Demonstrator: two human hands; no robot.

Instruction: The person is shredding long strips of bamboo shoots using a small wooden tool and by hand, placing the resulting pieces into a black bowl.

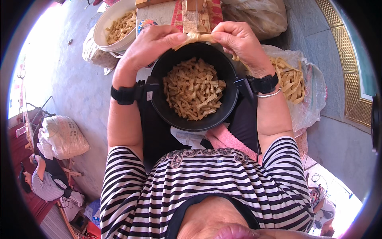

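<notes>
My left hand (pixel 156 43) and my right hand (pixel 242 43) pinch a yellowish strip, which looks like bean curd skin (pixel 194 38), stretched between them with a knot or fold in its middle. A tail of it hangs below my right fingers. The strip crosses just over the far rim of a black round bowl (pixel 159 97) between my forearms. Inside the bowl lies a heap of small knotted pieces (pixel 194 89) of the same colour. Beside my right wrist, long loose strips (pixel 293 83) lie on a clear plastic bag (pixel 316 95).
Ahead stands a bench with a wooden block (pixel 195 20) and red cloth (pixel 177 16). A white tub (pixel 99 38) of knotted pieces is at the far left, a full plastic bag (pixel 258 16) at the far right. A pink towel (pixel 230 141) lies by my lap. Another person (pixel 47 183) is at the lower left, near a white sack (pixel 63 135).
</notes>
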